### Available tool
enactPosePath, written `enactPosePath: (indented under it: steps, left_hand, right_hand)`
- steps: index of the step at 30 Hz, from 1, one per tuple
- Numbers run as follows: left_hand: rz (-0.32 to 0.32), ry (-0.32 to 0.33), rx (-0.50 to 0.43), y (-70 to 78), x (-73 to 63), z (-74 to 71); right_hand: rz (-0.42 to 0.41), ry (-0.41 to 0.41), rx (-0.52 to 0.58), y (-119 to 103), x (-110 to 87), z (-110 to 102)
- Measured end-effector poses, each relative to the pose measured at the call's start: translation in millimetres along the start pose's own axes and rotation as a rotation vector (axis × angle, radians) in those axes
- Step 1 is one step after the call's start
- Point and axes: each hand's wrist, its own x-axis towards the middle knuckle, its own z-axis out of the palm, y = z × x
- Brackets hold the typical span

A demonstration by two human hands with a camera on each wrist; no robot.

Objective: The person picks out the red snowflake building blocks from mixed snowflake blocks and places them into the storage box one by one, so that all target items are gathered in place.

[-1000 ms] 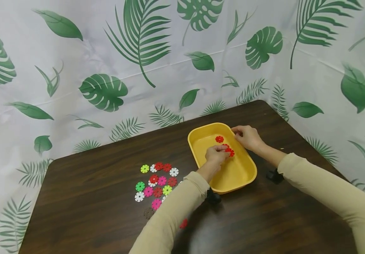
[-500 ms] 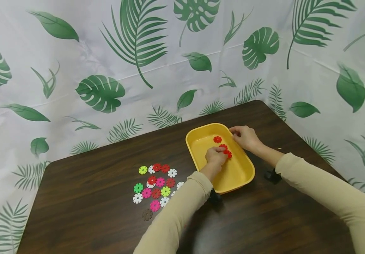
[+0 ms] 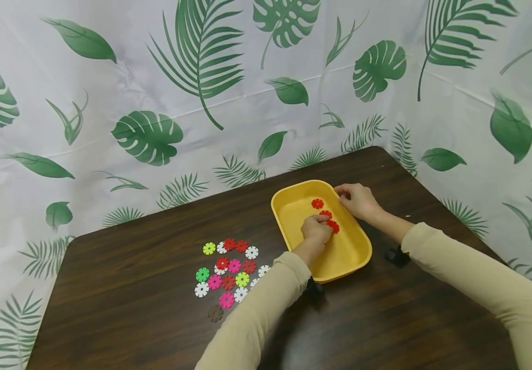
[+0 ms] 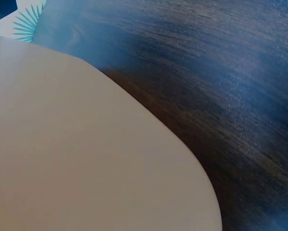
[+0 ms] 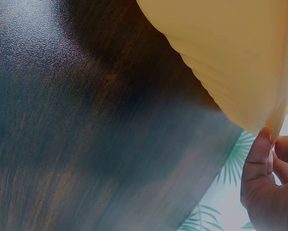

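A yellow tray point(image 3: 293, 231) stands on the table, with red snowflake-shaped discs inside. Reaching into it, my left hand point(image 3: 316, 230) has curled fingers, their tips at a red disc point(image 3: 333, 226) by the right side. Just behind that lies another red disc point(image 3: 326, 214), partly covered by the fingers, and a third red disc point(image 3: 317, 204) is farther back. My right hand point(image 3: 357, 200) holds the tray's far right rim. The right wrist view shows that hand point(image 5: 271, 185) pinching the rim between thumb and fingers. In the left wrist view, a pale surface hides the left hand.
Loose discs in white, red, pink, green and yellow lie left of the tray, such as a green disc point(image 3: 202, 274) and a brown disc point(image 3: 215, 313). The left sleeve point(image 3: 256, 308) covers part of that group. A leaf-print cloth point(image 3: 228, 103) hangs behind the table point(image 3: 131, 288).
My left hand has lowered slightly toward me inside the tray, and the red discs at its fingertips now look more spread apart. The right hand stays on the rim.
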Motion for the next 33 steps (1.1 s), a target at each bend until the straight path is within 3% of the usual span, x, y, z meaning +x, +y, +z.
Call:
enactPosePath:
  steps: [26,33]
  left_hand:
    - [0.071,-0.09,0.058,4.1,-13.8,-15.7]
    - [0.11,-0.192,-0.04,11.5,-21.2,-27.4]
  right_hand:
    - [-0.022,-0.005,0.005,-1.6,-0.8,0.9]
    - [-0.031,0.009,-0.01,-2.6,-1.8,-1.2]
